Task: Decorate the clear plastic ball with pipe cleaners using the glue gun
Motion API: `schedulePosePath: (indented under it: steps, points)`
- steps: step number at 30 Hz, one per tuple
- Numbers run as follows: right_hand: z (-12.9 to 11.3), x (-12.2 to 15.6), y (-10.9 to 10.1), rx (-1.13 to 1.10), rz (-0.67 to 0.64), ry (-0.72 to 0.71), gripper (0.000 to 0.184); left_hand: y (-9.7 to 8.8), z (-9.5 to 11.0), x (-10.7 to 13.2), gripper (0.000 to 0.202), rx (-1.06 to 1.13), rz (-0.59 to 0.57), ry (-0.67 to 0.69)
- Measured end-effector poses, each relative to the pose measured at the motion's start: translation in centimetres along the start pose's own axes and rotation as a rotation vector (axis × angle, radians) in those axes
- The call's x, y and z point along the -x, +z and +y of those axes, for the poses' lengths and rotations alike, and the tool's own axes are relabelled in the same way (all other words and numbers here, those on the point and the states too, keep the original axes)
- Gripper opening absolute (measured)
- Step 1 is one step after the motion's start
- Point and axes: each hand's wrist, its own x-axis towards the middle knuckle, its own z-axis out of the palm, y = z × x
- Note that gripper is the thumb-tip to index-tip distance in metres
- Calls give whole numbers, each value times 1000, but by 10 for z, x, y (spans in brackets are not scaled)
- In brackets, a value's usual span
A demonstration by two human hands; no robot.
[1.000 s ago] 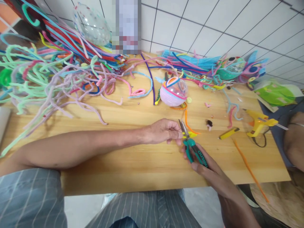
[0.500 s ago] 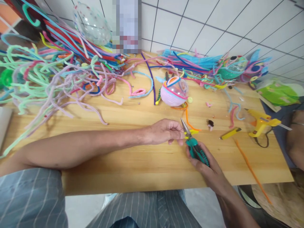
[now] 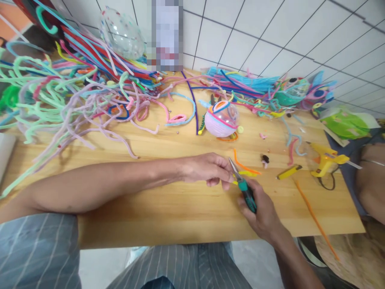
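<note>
My left hand (image 3: pixel 212 170) is closed, its fingertips pinching a yellow pipe cleaner (image 3: pixel 250 174) that pokes out past the pliers. Gripped in my right hand (image 3: pixel 263 208) are needle-nose pliers (image 3: pixel 247 193) with green and black handles. Their jaws cross the yellow piece close to my left fingertips; whether they bite on it I cannot tell. A short orange pipe cleaner (image 3: pixel 240 161) runs beside the jaws and meets the yellow one. Beyond my hands rests a clear ball wrapped in lilac pipe cleaner (image 3: pixel 218 125), with a pink band and an orange-and-blue ring.
Tangled green and lilac pipe cleaners (image 3: pixel 75 104) cover the left of the table. Blue bundles (image 3: pixel 243 82) and a green decorated ball (image 3: pixel 291 94) line the wall. To the right lie a yellow cutter (image 3: pixel 288 172), a glue gun (image 3: pixel 326 160) and a long orange pipe cleaner (image 3: pixel 315 216). Another person's arm (image 3: pixel 374 172) shows at right.
The orange pipe cleaner by the jaws has shifted down and right, away from the ball. My right hand has turned the pliers a little. The view has shifted slightly.
</note>
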Motion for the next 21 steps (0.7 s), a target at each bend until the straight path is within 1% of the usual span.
schedulePosePath:
  steps: [1, 2, 3, 5, 6, 8, 9, 11, 14, 16, 18, 21]
  points:
    - [0, 3, -2, -73, -15, 14, 49, 1, -1, 0, 6, 0, -10, 9]
    - [0, 6, -6, -186, -36, 32, 48, 2, -2, 1, 6, -47, 19, 33]
    - [1, 8, -10, -316, -42, 34, 46, 3, -3, 1, 7, -125, 78, 64]
    - [1, 9, -21, -519, 18, 3, 46, 3, -7, 1, 11, -254, 193, 118]
    - [1, 7, -27, -556, 71, -5, 46, 3, -10, 1, 10, -260, 212, 129]
    - [3, -3, -35, -534, 132, 33, 48, 1, -16, -2, 3, -171, 177, 127]
    - [4, -11, -39, -515, 142, 68, 49, 1, -19, -4, 2, -112, 160, 122]
    - [7, -30, -45, -536, 109, 119, 50, -2, -25, -8, 9, -30, 175, 110]
    - [13, -59, -57, -692, 65, 114, 40, -4, -30, -14, 14, 10, 219, 109]
    - [14, -73, -64, -779, 75, 102, 36, -5, -31, -16, 16, 30, 251, 116]
    - [12, -77, -67, -820, 88, 98, 35, -6, -31, -18, 20, 73, 293, 130]
    - [3, -67, -62, -861, 59, 82, 40, -6, -31, -21, 22, 156, 330, 164]
